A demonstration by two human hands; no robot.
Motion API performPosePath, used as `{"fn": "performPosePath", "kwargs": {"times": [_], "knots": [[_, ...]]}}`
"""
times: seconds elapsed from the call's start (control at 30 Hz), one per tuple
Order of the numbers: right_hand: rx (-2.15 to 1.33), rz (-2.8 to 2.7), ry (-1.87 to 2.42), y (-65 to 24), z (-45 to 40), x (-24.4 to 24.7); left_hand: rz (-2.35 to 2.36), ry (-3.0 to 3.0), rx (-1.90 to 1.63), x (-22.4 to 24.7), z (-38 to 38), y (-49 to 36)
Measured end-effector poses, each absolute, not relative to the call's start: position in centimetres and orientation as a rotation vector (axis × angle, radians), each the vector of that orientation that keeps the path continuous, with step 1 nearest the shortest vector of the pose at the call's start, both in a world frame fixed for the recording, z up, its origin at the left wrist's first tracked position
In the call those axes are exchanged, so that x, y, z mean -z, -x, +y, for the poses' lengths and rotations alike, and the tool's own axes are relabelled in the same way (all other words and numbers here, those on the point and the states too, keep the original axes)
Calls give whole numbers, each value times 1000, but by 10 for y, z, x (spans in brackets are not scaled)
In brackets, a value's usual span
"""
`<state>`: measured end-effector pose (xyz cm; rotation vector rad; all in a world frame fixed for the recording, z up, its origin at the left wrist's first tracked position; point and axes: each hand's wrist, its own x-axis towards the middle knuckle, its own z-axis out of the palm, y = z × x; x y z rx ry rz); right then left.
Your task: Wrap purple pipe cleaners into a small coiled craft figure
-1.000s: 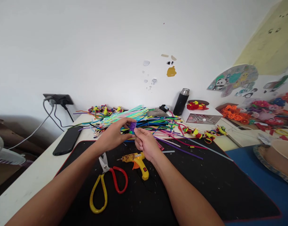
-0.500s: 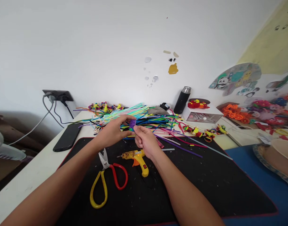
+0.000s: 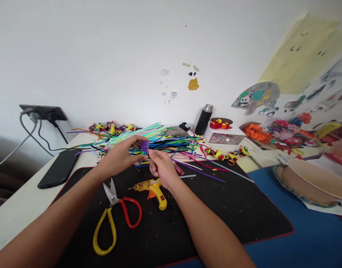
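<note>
My left hand point(image 3: 121, 153) holds a small purple piece of coiled pipe cleaner point(image 3: 144, 145) between thumb and fingers, with a bit of green and blue at its lower end. Closed in a pinch, my right hand point(image 3: 163, 166) meets the piece's lower right edge; what lies inside its fingertips is partly hidden. Below the hands, a yellow glue gun point(image 3: 159, 195) lies on the black mat point(image 3: 215, 208), its nozzle pointing left. Scissors point(image 3: 113, 199) with one red and one yellow handle lie spread to its left. A heap of colourful pipe cleaners point(image 3: 171, 143) spreads behind the hands.
A black phone point(image 3: 59, 168) lies at the left near a wall socket point(image 3: 44, 111) with cables. A black flask point(image 3: 204, 120) and a white box point(image 3: 225, 134) stand at the back. Small yellow-and-red figures point(image 3: 232, 157) sit to the right, and a round hat-like thing point(image 3: 313, 182) lies farther right.
The view has turned slightly to the right, so everything sits farther left. Both hands stay together at the purple piece, which shows a little more of its face.
</note>
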<state>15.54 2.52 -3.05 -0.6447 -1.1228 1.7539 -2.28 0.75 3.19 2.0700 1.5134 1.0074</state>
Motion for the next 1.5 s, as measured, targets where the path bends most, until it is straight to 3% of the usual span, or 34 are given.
{"fn": "performPosePath", "kwargs": {"times": [0.27,0.43,0.57,0.97,1.23,1.5], "knots": [[-1528,-1131,790,-161,36,28,1474,-1953,-1085,-37,8,33],[-1337,-1472,962,-181,46,40,1471,-1960,-1126,-35,11,37],[-942,-1796,1197,-211,61,47,1446,-1947,-1149,-32,14,42],[-477,-2252,1656,-253,64,31,1409,-1948,-1076,-26,17,41],[-375,-2362,1789,-254,71,39,1390,-1926,-972,-24,17,40],[-538,-2161,1713,-262,66,31,1327,-1876,-960,-20,19,39]]}}
